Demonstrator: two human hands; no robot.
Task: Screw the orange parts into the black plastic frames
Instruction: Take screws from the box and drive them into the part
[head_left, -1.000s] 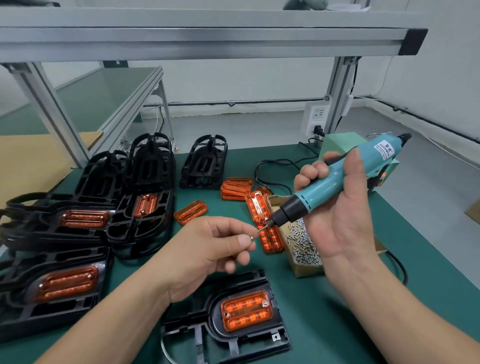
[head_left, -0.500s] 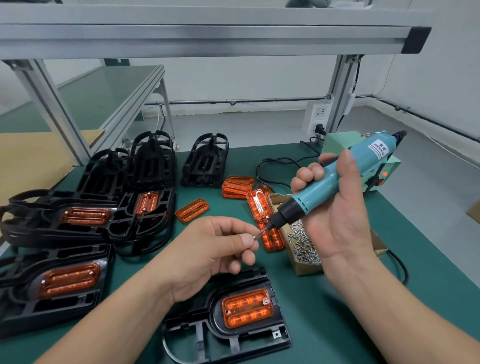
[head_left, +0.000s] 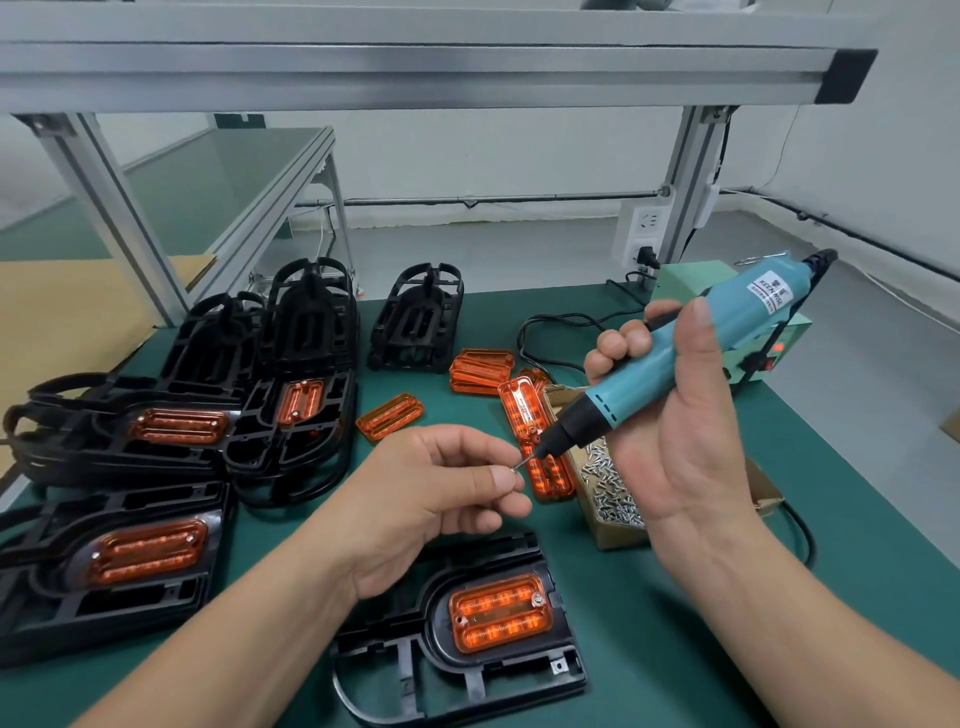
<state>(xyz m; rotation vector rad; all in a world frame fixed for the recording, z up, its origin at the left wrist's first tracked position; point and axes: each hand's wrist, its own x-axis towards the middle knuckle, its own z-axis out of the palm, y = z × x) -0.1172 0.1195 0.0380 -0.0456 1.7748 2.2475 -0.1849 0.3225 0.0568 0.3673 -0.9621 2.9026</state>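
Now, one screwdriver (head_left: 641, 376); one screw (head_left: 521, 462)

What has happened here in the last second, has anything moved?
Hardly anything. The left hand still pinches a small screw at the tip of the blue screwdriver, which the right hand still grips; both only wavered slightly. Black frames and orange parts lie unmoved.

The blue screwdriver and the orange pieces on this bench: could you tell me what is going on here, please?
The right hand grips the blue electric screwdriver, tip angled down toward a small screw pinched in the fingers of the left hand. Below, a black frame lies on the green bench with an orange part seated in it, one fitted screw showing at its right end. A box of screws sits alongside.
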